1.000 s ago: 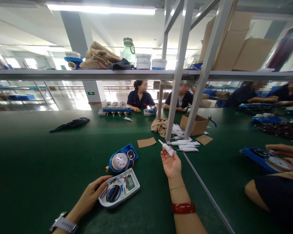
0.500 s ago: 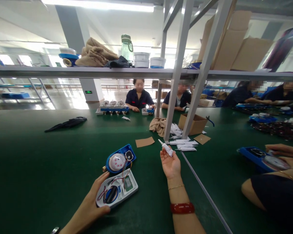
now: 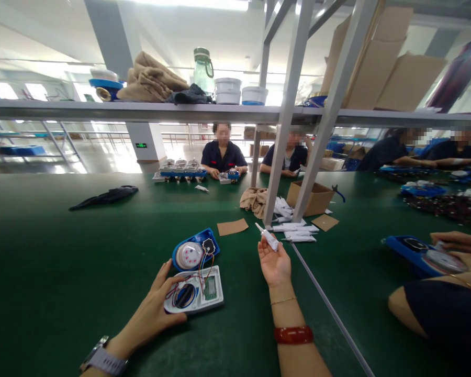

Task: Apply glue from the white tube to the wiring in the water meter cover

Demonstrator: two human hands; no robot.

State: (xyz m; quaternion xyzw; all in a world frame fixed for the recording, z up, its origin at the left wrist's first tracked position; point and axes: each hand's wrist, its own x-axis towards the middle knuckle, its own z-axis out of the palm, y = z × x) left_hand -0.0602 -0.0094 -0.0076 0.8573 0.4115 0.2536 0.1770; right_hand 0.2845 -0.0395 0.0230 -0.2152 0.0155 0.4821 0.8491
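Observation:
My left hand grips the left end of a white plastic meter cover, with the thumb at the near edge and the fingers at the far side. The cover lies with its inside up, showing a small circuit board and a dark round part. Thin coloured wires link it to a blue water meter with a clear round dial, just behind it. In my upturned right hand a white tube with a pointed nozzle rests against the curled fingers, its nozzle pointing away from me.
More white tubes lie beside a metal post and a cardboard box. A flat cardboard piece is behind the meter. At right, a co-worker's hands handle another blue meter. A shelf spans overhead.
My left hand has shifted right and slightly away from me, turning the white cover so it lies more level across the table. My right hand keeps the tube almost where it was.

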